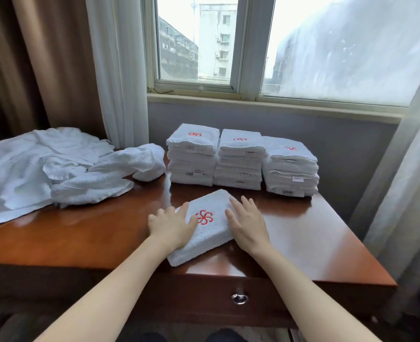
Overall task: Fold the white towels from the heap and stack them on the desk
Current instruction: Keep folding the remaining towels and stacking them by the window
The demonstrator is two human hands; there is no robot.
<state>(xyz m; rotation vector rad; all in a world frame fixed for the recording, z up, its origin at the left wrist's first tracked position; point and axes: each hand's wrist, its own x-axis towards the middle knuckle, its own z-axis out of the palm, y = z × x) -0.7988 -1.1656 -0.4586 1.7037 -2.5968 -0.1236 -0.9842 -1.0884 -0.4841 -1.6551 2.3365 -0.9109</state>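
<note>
- I'm at the end of one fold. A folded towel point(205, 225) lies on the near middle of the desk point(93, 233), turned at an angle, with its red pinwheel emblem facing up.
- My left hand point(172, 224) rests flat on the towel's left side, fingers loosely spread and the thumb beside the emblem. It grips nothing.
- My right hand point(247, 223) lies along the towel's right edge, fingers straight and slightly apart. It is pressing, not pinching.
- I read this as smoothing and squaring the bundle before it goes onto a pile.
- Three stacks stand touching in a row at the far side, under the window sill: the left stack point(191, 156), the middle stack point(239, 161) and the right stack point(290, 169). They look about level, so I can't say which is due the next towel.
- The heap point(43, 166) of unfolded white towels sprawls over the far left of the desk, well apart from my hands. Plenty is left in it, so I judge the task to be partway done.
- For the next move, I'd slide both hands under or round the towel's sides and lift it level so the folds don't spring open. I'd then set it squarely on one stack, emblem up like the others.
- After that, I'd reach left for another towel from the heap.
</note>
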